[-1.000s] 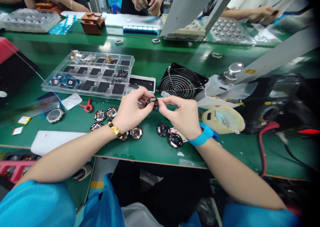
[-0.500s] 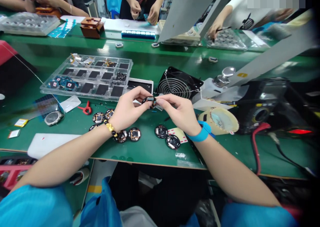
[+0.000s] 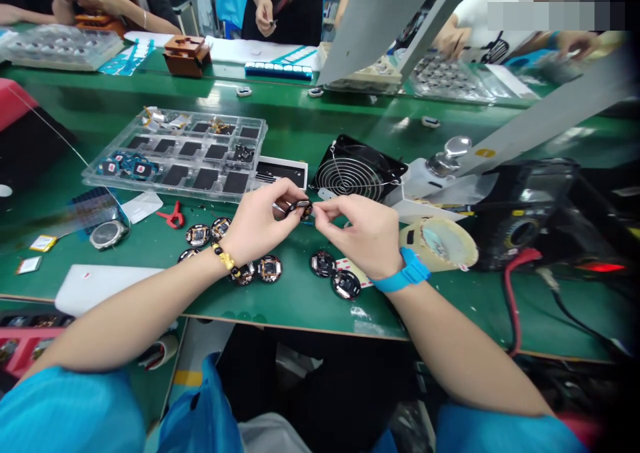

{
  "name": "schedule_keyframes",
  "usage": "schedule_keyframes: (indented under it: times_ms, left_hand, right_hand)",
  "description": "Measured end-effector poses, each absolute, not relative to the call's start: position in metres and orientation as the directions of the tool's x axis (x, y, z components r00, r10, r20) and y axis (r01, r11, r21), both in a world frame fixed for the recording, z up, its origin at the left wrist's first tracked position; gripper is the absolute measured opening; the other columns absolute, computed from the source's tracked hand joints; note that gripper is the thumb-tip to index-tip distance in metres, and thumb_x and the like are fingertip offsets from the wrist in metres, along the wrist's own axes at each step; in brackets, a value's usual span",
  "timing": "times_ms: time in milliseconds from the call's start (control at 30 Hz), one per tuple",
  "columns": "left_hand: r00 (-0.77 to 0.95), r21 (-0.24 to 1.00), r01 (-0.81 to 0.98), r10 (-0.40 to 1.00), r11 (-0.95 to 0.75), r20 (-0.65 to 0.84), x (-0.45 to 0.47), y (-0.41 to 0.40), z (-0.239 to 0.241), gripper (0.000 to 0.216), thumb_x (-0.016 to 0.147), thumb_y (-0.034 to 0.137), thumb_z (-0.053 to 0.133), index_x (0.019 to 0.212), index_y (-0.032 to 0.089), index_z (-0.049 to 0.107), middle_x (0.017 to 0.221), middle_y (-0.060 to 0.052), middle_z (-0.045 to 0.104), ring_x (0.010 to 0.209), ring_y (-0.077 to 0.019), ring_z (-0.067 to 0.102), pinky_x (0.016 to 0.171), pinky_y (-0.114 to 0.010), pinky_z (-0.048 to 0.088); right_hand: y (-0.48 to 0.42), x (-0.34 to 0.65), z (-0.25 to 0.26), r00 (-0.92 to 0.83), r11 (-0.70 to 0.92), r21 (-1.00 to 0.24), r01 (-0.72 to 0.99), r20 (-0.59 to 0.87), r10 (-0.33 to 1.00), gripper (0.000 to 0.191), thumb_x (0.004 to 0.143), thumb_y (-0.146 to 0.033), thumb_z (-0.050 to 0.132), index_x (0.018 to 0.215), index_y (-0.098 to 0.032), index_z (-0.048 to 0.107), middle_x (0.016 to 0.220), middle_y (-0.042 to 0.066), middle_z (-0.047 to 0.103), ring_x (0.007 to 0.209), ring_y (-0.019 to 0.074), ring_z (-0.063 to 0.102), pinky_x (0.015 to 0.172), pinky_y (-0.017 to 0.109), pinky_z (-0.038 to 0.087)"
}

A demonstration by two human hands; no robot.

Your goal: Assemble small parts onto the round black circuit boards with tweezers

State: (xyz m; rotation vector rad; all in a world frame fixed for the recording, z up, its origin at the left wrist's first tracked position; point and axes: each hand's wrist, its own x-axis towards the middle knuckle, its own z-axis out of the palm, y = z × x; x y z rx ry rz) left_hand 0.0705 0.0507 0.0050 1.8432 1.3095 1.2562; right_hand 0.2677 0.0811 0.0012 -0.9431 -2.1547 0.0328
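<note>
My left hand [image 3: 260,223] and my right hand [image 3: 363,230] meet above the green bench, both pinching one small round black circuit module [image 3: 301,208] between fingertips. The left wrist wears a bead bracelet, the right a blue band. Several more round modules lie on the bench below: a group under my left wrist [image 3: 210,232] and two under my right hand [image 3: 334,273].
A clear compartment tray [image 3: 180,153] with dark inserts lies at back left. A black fan with wire grille [image 3: 357,170], a tape roll [image 3: 440,243], a dark machine with red cable [image 3: 530,206] stand at right. Other people's hands work across the far bench.
My hands dipped slightly and my right fingers shifted their pinch on the module. The people across the bench moved their hands.
</note>
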Motion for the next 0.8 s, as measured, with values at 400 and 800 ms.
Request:
schedule_keyframes:
  times_ms: [400, 800]
  left_hand:
    - [0.036, 0.856, 0.434, 0.955, -0.281, 0.295, 0.0704, 0.0512, 0.0047, 0.015, 0.089, 0.02, 0.069, 0.103, 0.018, 0.074, 0.1, -0.005, 0.079, 0.092, -0.0181, 0.075, 0.073, -0.025, 0.06]
    - [0.024, 0.907, 0.357, 0.973, -0.223, 0.23, 0.0708, 0.0527, 0.004, 0.021, 0.09, 0.018, 0.07, 0.109, 0.017, 0.078, 0.111, -0.008, 0.081, 0.102, -0.0211, 0.077, 0.086, -0.032, 0.064]
  right_hand:
    - [0.0793, 0.2637, -0.0048, -0.477, 0.796, -0.177, 0.578, 0.718, 0.506, 0.014, 0.089, -0.014, 0.062, 0.08, -0.023, 0.068, 0.064, -0.004, 0.071, 0.061, 0.0133, 0.067, 0.059, 0.027, 0.048]
    - [0.0797, 0.2623, -0.0074, -0.488, 0.808, -0.309, 0.503, 0.67, 0.56, 0.011, 0.088, -0.015, 0.064, 0.08, -0.022, 0.069, 0.062, -0.005, 0.068, 0.059, 0.0122, 0.065, 0.061, 0.025, 0.05]
